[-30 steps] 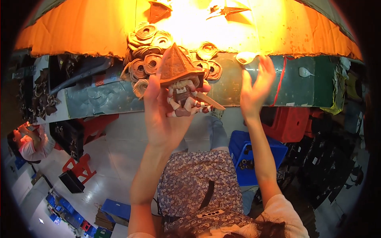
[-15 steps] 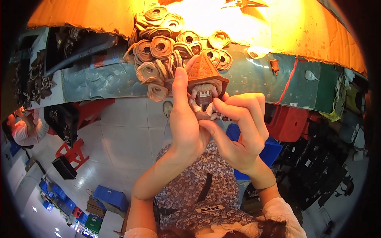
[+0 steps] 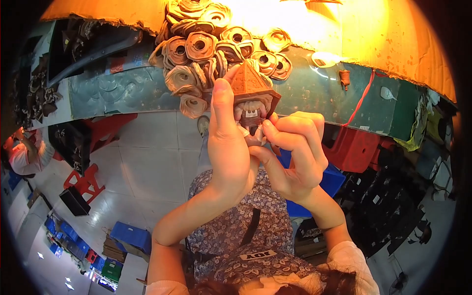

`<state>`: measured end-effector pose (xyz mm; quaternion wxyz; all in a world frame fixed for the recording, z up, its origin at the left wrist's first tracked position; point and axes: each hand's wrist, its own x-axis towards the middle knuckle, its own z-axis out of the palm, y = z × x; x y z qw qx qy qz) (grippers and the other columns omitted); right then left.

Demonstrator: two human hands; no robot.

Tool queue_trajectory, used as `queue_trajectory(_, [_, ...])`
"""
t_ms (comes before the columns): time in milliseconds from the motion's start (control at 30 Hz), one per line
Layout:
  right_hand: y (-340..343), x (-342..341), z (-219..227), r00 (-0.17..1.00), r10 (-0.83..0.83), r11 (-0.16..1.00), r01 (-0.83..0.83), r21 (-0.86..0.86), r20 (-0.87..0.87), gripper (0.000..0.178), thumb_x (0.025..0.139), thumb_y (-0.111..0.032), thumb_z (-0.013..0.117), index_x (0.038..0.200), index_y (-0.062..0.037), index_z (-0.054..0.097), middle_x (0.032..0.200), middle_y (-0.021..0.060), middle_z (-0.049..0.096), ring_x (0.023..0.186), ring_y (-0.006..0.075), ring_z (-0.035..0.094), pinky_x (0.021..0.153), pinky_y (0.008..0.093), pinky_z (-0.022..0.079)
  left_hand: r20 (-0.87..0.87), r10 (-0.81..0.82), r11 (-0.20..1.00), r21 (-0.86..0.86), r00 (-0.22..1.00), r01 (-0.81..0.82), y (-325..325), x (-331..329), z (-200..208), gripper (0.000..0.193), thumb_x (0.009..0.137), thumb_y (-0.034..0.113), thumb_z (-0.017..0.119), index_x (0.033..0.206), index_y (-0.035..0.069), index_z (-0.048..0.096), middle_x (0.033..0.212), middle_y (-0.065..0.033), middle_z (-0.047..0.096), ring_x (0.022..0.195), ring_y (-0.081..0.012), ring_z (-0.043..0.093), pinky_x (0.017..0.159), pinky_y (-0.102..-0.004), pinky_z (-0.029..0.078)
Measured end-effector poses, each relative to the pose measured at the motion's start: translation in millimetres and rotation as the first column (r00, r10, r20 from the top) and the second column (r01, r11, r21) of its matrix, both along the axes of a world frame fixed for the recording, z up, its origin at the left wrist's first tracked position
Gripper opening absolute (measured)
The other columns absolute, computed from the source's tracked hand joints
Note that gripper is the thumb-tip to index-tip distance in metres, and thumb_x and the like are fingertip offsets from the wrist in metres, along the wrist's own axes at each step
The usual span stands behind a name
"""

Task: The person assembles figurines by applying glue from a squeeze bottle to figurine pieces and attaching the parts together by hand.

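Observation:
A small house figurine with a pointed brown roof and a pale, detailed front is held up in front of me, near the table's front edge. My left hand is closed round its left side, the thumb upright along the roof. My right hand pinches at the figurine's lower right edge with thumb and forefinger; its other fingers are curled. Whether a separate small piece sits in that pinch is hidden. Behind the figurine lies a heap of brown, wavy-edged rings with holes in their middles.
Torn cardboard under bright light covers the back of the green table. A small brown bell-shaped piece and a red cord lie to the right. Red stools and a blue crate stand below. Another person sits far left.
The view has shifted slightly. Both hands stay on the figurine, and my right fingertips have moved in closer against its lower edge, covering the small dark-red and white bit seen there before.

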<state>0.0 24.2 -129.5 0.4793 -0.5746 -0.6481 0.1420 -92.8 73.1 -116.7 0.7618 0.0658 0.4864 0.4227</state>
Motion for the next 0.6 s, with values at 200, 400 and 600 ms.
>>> queue_trajectory(200, [-0.9,2.9,-7.9,0.999,0.030,0.999,-0.030,-0.017,-0.025,0.038,0.052,-0.003,0.077,0.087,0.0033,0.063,0.085,0.0121,0.059,0.076,0.0264,0.052,0.067,0.0344,0.045,-0.056,-0.024,1.000,0.015,0.998,0.025,-0.7,-0.3,-2.0,0.052,0.097,0.047,0.034,0.130,0.008,0.040,0.109,-0.0052,0.055,0.090,-0.0116,0.055,0.071,-0.0245,0.048])
queue_trajectory(400, [-1.7,-0.8,-12.8,0.998,0.014,1.000,-0.013,0.012,-0.056,0.039,0.053,-0.004,0.077,0.089,0.0035,0.063,0.085,0.0122,0.059,0.077,0.0264,0.052,0.069,0.0352,0.045,-0.057,-0.009,1.000,0.010,0.998,0.009,-1.5,1.3,-3.1,0.053,0.097,0.049,0.034,0.130,0.008,0.041,0.110,-0.0061,0.054,0.090,-0.0123,0.055,0.071,-0.0242,0.048])
queue_trajectory(600, [-5.2,-3.2,-13.8,0.999,-0.018,1.000,0.018,0.020,-0.039,0.039,0.055,-0.006,0.077,0.090,0.0036,0.064,0.086,0.0123,0.059,0.078,0.0269,0.052,0.071,0.0365,0.046,-0.033,-0.001,1.000,-0.007,0.999,0.001,-3.4,0.5,-2.7,0.054,0.096,0.049,0.034,0.130,0.008,0.041,0.109,-0.0061,0.055,0.087,-0.0120,0.054,0.070,-0.0240,0.048])
